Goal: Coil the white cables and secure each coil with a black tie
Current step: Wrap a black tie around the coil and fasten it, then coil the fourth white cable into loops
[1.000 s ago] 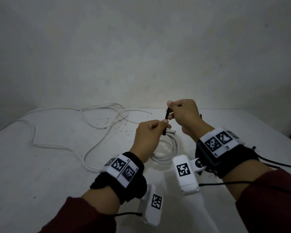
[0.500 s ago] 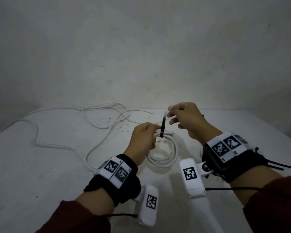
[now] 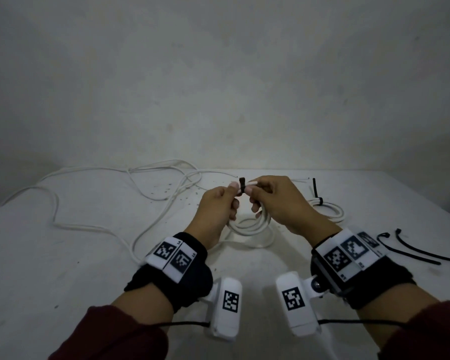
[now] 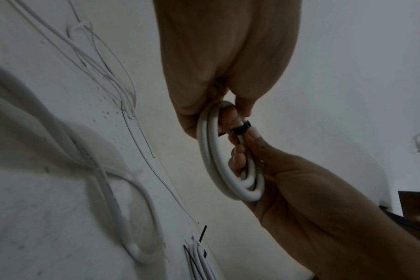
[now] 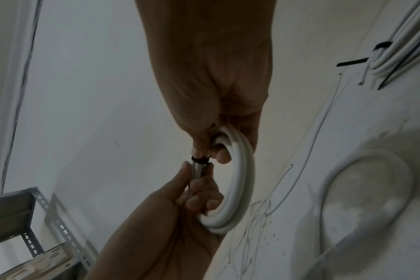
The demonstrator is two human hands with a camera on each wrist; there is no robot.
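I hold a small white coil [image 3: 247, 226] up off the table with both hands. A black tie [image 3: 241, 187] is wrapped round its top strands, between my thumbs. My left hand [image 3: 229, 194] grips the coil just left of the tie, and my right hand [image 3: 256, 192] grips it just right of the tie, fingers curled through the loop. In the left wrist view the coil [image 4: 208, 151] and tie [image 4: 242, 129] show between both hands. The right wrist view shows the same coil [image 5: 241, 180] and tie [image 5: 200, 160].
A tied coil [image 3: 327, 210] with a black tie [image 3: 316, 190] lies on the table at the right. Two loose black ties [image 3: 413, 252] lie further right. Loose white cable [image 3: 89, 226] sprawls over the left and back. A metal shelf [image 5: 24, 208] stands beside the table.
The tie's long upright tail, pulled by my right hand, is gone from view; the tie now sits short on the coil. Both hands have come together and lifted the coil.
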